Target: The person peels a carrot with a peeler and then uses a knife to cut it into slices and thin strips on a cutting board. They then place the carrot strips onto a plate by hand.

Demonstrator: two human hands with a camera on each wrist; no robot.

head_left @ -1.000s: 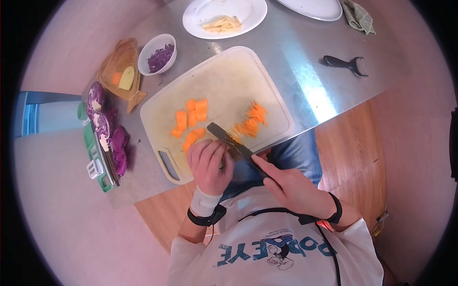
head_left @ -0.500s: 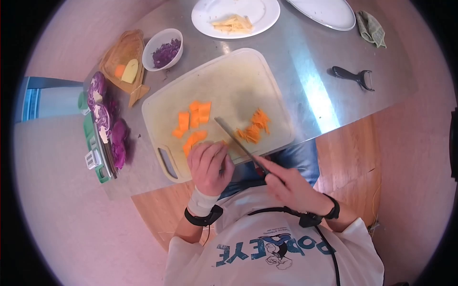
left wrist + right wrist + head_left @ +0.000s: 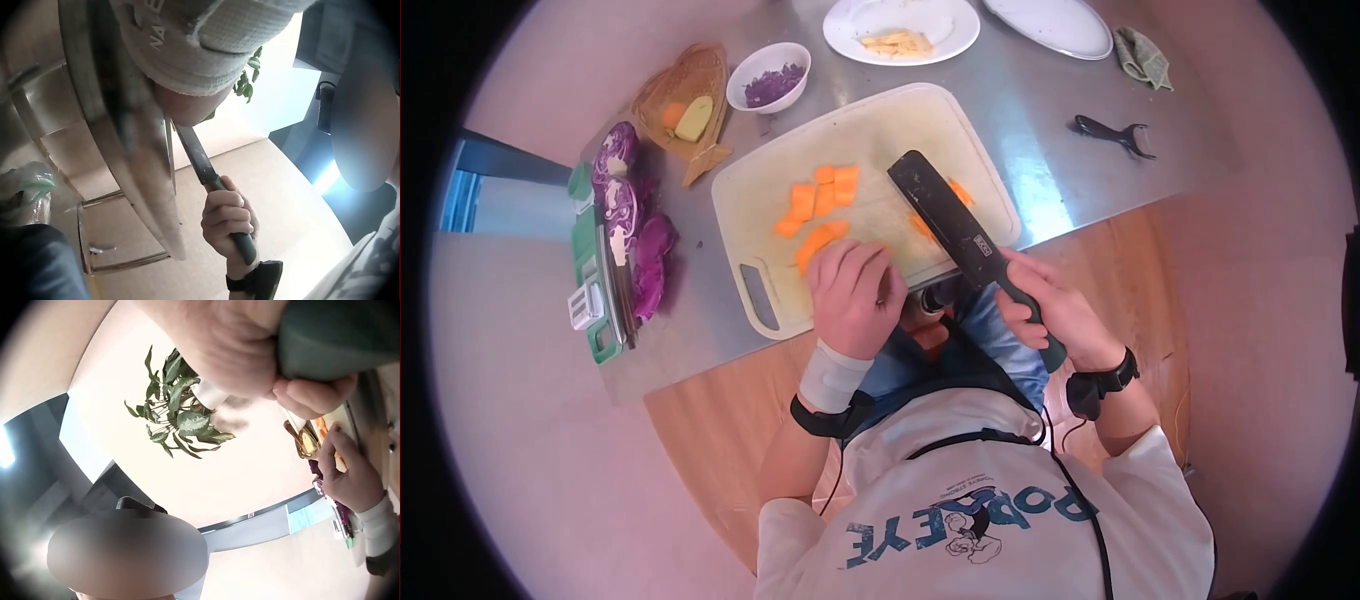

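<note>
A black-bladed knife (image 3: 945, 220) slants above the right part of the pale cutting board (image 3: 860, 130), its broad flat face turned up. My right hand (image 3: 1060, 310) grips its dark green handle (image 3: 244, 247), fingers wrapped round it. My left hand (image 3: 855, 300) rests at the board's near edge with bent fingers; they hold a carrot slice down, mostly hidden under the fingertips. Flat orange carrot slices (image 3: 802, 200) lie just beyond this hand. Thin carrot strips (image 3: 961, 192) show beside the blade, which covers the rest of their pile.
Behind the board stand a bowl of shredded purple cabbage (image 3: 772, 86), a plate with pale strips (image 3: 950, 45) and another white plate (image 3: 1060, 25). At left are a wicker basket (image 3: 710, 130), cut purple cabbage (image 3: 622, 205) and a green-framed slicer (image 3: 605, 340). A peeler (image 3: 1112, 132) lies right.
The knife has lifted off the cutting spot, swung right over the carrot strips and turned its flat face upward. My left hand has stayed at the board's near edge.
</note>
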